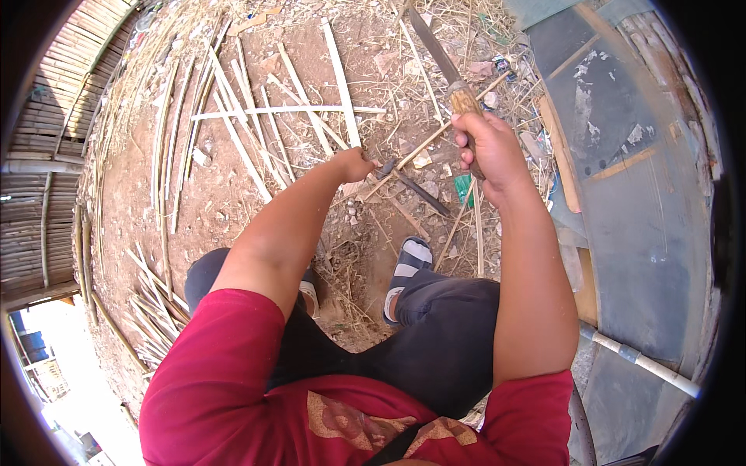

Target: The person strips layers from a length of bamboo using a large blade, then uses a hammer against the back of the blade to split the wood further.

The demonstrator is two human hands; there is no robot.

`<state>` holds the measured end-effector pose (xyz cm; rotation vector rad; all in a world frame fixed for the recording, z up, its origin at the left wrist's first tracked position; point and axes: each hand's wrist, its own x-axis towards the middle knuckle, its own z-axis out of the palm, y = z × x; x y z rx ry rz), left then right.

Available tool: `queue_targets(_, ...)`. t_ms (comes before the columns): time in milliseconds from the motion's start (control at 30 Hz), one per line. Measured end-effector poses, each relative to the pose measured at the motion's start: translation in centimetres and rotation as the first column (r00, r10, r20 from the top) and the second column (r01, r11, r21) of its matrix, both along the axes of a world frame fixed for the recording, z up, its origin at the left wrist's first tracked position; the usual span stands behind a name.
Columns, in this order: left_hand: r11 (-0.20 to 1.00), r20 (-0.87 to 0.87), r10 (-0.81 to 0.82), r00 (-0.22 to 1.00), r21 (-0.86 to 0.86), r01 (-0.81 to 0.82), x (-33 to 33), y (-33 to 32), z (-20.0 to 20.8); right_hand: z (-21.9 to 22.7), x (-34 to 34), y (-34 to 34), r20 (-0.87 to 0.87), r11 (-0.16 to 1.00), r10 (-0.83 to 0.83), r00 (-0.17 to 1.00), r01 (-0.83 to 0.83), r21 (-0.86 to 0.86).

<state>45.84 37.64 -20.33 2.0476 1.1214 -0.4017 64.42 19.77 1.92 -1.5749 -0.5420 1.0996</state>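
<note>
My right hand [491, 151] is closed around the wooden handle of a long knife [437, 50], raised over the ground with its dark blade slanting up and to the left. My left hand [355, 165] is closed at the near end of a pale, flat bamboo strip [339, 74], which stretches away from me; the fingers themselves are mostly hidden. Just right of that hand, a dark stick [423, 196] lies on the ground beside thin bamboo pieces. Another pale strip [287, 109] lies crosswise near the held one.
Several loose bamboo strips [241, 147] cover the dirt at the left, with a bundle [155, 311] by my left knee. Dark sheet panels [622, 194] and a pale pole [641, 359] are at the right. A bamboo wall [47, 186] stands at the left. My sandalled foot [409, 264] is below the knife.
</note>
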Motion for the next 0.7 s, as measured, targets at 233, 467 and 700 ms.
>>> queue_targets(233, 0.97, -0.048, 0.239, 0.97, -0.04, -0.241, 0.1, -0.7, -8.4, 0.9, 0.0, 0.4, -0.056, 0.999, -0.009, 0.998, 0.012, 0.043)
queue_targets(467, 0.945, -0.034, 0.315, 0.948, -0.077, -0.317, 1.5, 0.0, -12.8, 0.6, 0.3, 0.1, -0.059, 1.0, -0.02, 0.998, 0.02, 0.008)
queue_targets(700, 0.928, -0.078, 0.345, 0.936, -0.123, -0.352, 2.8, 0.8, -12.0, -0.2, 0.6, 0.1, -0.056, 0.999, -0.029, 0.998, 0.027, -0.034)
